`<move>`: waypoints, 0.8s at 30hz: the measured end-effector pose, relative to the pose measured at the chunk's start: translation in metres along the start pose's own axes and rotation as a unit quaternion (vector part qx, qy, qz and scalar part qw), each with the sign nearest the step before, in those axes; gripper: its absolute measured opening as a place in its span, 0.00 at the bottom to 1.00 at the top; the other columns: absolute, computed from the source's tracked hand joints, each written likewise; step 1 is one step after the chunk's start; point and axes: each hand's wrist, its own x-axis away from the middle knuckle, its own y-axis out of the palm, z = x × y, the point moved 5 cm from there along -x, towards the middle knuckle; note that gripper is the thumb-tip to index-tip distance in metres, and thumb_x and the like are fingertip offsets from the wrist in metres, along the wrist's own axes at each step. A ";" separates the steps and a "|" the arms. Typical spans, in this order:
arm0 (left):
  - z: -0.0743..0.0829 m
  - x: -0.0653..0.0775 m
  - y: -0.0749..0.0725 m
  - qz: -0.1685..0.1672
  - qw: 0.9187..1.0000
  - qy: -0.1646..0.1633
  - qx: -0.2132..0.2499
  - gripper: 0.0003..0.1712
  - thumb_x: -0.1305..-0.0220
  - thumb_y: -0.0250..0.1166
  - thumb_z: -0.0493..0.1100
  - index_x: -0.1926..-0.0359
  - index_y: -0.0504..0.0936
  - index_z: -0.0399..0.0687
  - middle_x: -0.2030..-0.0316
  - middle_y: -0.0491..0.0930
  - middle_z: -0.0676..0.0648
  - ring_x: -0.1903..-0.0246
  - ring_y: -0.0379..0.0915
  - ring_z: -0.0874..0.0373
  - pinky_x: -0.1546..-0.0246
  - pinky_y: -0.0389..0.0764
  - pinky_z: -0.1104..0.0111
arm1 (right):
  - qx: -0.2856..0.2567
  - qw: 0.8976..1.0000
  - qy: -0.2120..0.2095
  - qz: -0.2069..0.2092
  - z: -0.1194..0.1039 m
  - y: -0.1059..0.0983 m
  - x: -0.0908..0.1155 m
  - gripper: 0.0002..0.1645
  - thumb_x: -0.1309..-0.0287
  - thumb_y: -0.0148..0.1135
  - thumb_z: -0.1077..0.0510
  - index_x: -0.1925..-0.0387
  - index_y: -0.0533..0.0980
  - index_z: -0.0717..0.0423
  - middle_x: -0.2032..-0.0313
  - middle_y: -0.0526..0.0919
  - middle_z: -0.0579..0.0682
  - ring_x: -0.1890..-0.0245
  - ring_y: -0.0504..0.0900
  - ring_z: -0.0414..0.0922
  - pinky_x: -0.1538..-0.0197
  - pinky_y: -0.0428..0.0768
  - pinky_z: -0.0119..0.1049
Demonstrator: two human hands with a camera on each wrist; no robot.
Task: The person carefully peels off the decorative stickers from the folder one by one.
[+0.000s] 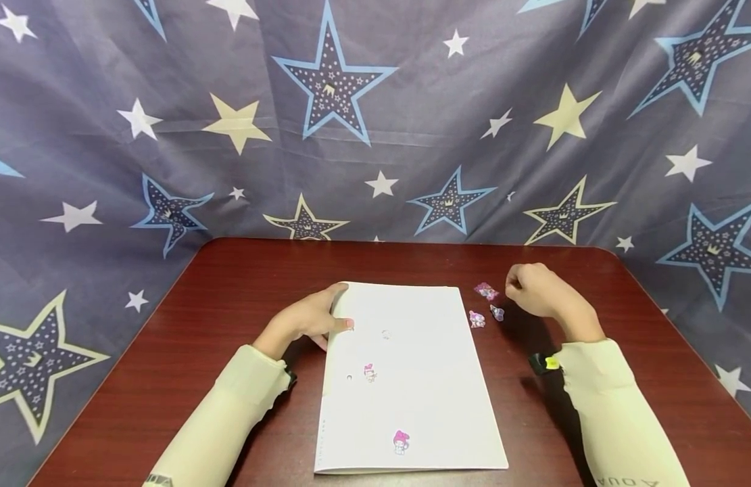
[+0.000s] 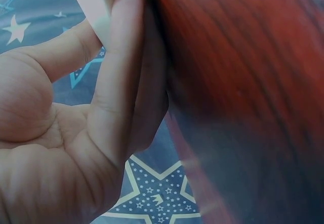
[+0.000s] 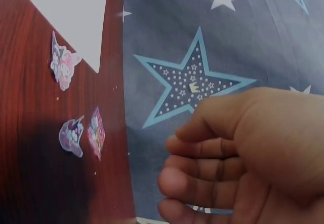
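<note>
A white booklet (image 1: 412, 392) lies on the table, with small cartoon stickers on its page: one with a pink hood (image 1: 401, 442) near the bottom, another pink one (image 1: 369, 373) further up. My left hand (image 1: 311, 316) grips the booklet's left edge, thumb on the page and fingers at the side and beneath. My right hand (image 1: 541, 292) hovers over the table right of the booklet, fingers loosely curled, with nothing visible in them. Close by are three loose stickers: a magenta one (image 1: 487, 291), a dark purple one (image 1: 497, 312) and a pale pink one (image 1: 476, 319).
The dark red wooden table (image 1: 259, 270) has rounded far corners. Behind it hangs a grey-blue curtain (image 1: 412, 149) printed with stars. Tiny marks, such as a small dark crescent (image 1: 349, 377), also show on the page.
</note>
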 end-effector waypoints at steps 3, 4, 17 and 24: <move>0.000 0.000 0.000 0.000 1.000 0.001 -0.001 0.50 0.30 0.67 0.37 0.18 0.45 0.47 0.45 0.71 0.32 0.69 0.84 0.49 0.73 0.89 0.55 | -0.010 1.000 0.000 -0.001 -0.009 0.001 0.000 0.04 0.36 0.59 0.62 0.64 0.79 0.59 0.75 0.79 0.47 0.73 0.75 0.44 0.66 0.76 0.40; 0.000 0.000 0.000 0.001 1.000 0.002 -0.003 0.50 0.30 0.67 0.37 0.18 0.45 0.47 0.45 0.70 0.32 0.70 0.84 0.49 0.73 0.89 0.55 | -0.013 1.000 -0.004 -0.002 -0.013 0.002 0.000 0.04 0.35 0.59 0.62 0.63 0.78 0.59 0.75 0.79 0.47 0.74 0.75 0.43 0.66 0.76 0.40; -0.004 -0.003 0.001 0.004 1.000 0.006 0.007 0.50 0.29 0.67 0.37 0.18 0.45 0.49 0.44 0.70 0.31 0.70 0.84 0.49 0.74 0.89 0.55 | 0.055 0.995 -0.078 -0.006 -0.072 0.030 -0.005 0.03 0.35 0.63 0.60 0.65 0.77 0.53 0.74 0.78 0.44 0.75 0.75 0.42 0.70 0.77 0.40; -0.004 -0.003 0.000 0.002 1.000 0.002 0.005 0.50 0.29 0.67 0.38 0.18 0.45 0.49 0.41 0.68 0.30 0.69 0.84 0.50 0.73 0.89 0.55 | 0.104 0.984 -0.145 -0.017 -0.119 0.054 0.001 0.09 0.36 0.67 0.58 0.58 0.79 0.59 0.63 0.83 0.52 0.72 0.79 0.46 0.69 0.82 0.41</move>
